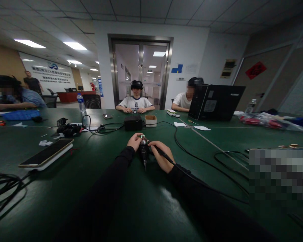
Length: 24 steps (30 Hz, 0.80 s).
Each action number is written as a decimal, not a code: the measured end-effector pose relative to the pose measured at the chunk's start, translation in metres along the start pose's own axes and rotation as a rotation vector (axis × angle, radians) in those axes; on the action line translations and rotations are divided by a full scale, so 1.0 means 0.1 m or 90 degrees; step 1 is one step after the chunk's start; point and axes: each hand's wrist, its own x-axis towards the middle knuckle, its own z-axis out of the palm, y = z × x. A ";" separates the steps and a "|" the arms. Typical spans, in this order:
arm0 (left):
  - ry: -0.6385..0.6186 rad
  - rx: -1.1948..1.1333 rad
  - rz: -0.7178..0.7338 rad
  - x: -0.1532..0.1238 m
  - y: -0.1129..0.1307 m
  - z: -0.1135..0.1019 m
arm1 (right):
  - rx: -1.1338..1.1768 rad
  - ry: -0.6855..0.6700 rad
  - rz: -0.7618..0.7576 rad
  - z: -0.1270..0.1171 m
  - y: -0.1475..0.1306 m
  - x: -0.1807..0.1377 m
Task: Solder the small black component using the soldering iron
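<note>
1. Step in hand, as I judge it: close two-handed work on a small piece (142, 136) at the far end of a black tool (143, 150), which lies between the hands on the green bench (98, 151), its narrow end pointing toward the wearer.
2. The left hand (133, 143) appears to pinch the small piece between its fingertips; the exact contact is too small to make out.
3. The right hand (161, 160) grasps a slim black rod (164, 154) like a pen, its front end near the black tool. A cable trails from it along the forearm; whether its tip touches the piece, I cannot tell.
4. The next move would seem to call for steady left fingers and a small, careful placing of the rod's tip, with the cable loose enough not to tug.
5. Count at the work: one small piece, one black tool, one slim rod, two hands.
6. Count farther out: one black box (133, 123) beside one cardboard box (150, 121); two phones, one near the left (50, 152) and one farther off (107, 116); two bottles (81, 102) (250, 105); one computer case (215, 102); one blue tray (21, 115).
7. Four other people are visible: three at the bench, one standing behind at left.
</note>
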 end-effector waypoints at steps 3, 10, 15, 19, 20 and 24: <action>0.000 -0.010 0.001 0.00 0.00 0.00 | -0.004 -0.001 -0.005 0.00 0.00 0.00; -0.002 -0.012 0.005 0.00 -0.01 0.00 | -0.012 -0.017 -0.008 -0.01 0.00 0.00; -0.002 -0.021 0.010 0.02 -0.03 0.01 | -0.014 -0.010 -0.011 0.01 0.04 0.00; 0.000 -0.016 0.012 0.03 -0.05 0.00 | -0.015 -0.014 -0.009 0.01 0.03 0.00; 0.001 -0.012 0.013 0.03 -0.05 0.00 | -0.014 -0.015 -0.010 0.01 0.03 0.00; -0.001 -0.010 0.013 0.01 -0.02 0.00 | -0.021 -0.001 -0.010 -0.01 0.02 0.00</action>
